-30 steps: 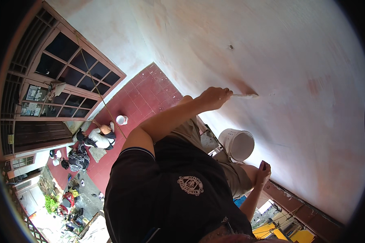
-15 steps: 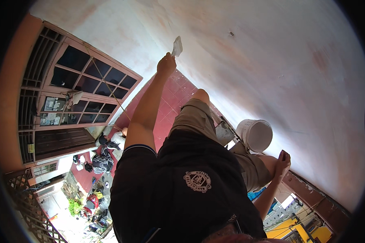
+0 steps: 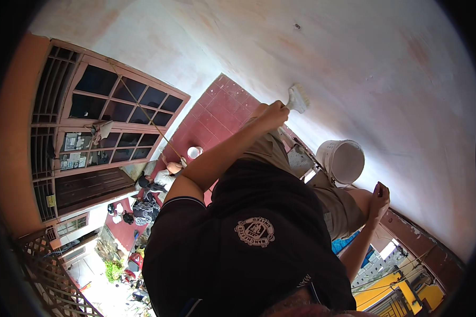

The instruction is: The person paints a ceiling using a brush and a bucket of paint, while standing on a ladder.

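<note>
My left hand [image 3: 275, 115] grips the handle of a paintbrush [image 3: 298, 99] with a wide white head and pale bristles. It is held out in front of me, close to the patchy white wall [image 3: 354, 79]; whether the bristles touch the wall, I cannot tell. To the right of the brush is a white bucket [image 3: 346, 161], its mouth facing me, between my knees and beside the wall. My right hand [image 3: 379, 201] is beside my right knee, near the wall, with its fingers curled together; anything in them is too small to make out.
Parts of a ladder-like frame [image 3: 309, 169] show between my legs. Far below lies a red tiled floor [image 3: 214, 113], with another person [image 3: 166, 177] and a second white bucket [image 3: 194, 152]. A paned window [image 3: 121, 100] fills the left wall.
My left hand has brought the paintbrush from the wall corner rightward and back toward me, nearer the bucket. The view has shifted slightly, and the second bucket below has come into sight.
</note>
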Demonstrator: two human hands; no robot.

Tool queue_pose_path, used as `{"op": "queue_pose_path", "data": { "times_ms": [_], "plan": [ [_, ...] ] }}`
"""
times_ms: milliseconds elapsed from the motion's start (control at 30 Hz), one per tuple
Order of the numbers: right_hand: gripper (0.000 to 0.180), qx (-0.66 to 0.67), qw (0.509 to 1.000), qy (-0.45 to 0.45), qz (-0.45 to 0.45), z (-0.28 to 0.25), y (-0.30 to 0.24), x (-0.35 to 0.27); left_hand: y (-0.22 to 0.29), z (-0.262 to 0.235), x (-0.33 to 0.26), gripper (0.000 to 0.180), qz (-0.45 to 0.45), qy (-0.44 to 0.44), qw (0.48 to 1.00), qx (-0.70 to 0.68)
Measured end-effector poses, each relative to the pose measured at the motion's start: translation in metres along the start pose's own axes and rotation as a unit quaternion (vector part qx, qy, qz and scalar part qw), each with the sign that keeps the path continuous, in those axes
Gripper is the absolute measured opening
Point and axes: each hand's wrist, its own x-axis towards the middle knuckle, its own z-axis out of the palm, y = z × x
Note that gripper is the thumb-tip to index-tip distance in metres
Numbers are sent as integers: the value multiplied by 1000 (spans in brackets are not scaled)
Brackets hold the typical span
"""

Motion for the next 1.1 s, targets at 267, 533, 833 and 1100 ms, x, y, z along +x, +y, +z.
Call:
{"op": "queue_pose_path", "data": {
  "times_ms": [267,533,833,1100],
  "plan": [
    [24,0,1000,11,-4,1,0,3,36,96,-62,27,92,-238,965,56],
    [23,31,999,33,-13,5,11,3,39,139,-64,26,35,-293,954,58],
    [21,28,999,35,-1,6,15,6,36,155,-55,27,35,-315,945,86],
    [25,27,999,38,-6,8,18,5,33,167,-48,34,51,-331,934,122]
  ]
}}
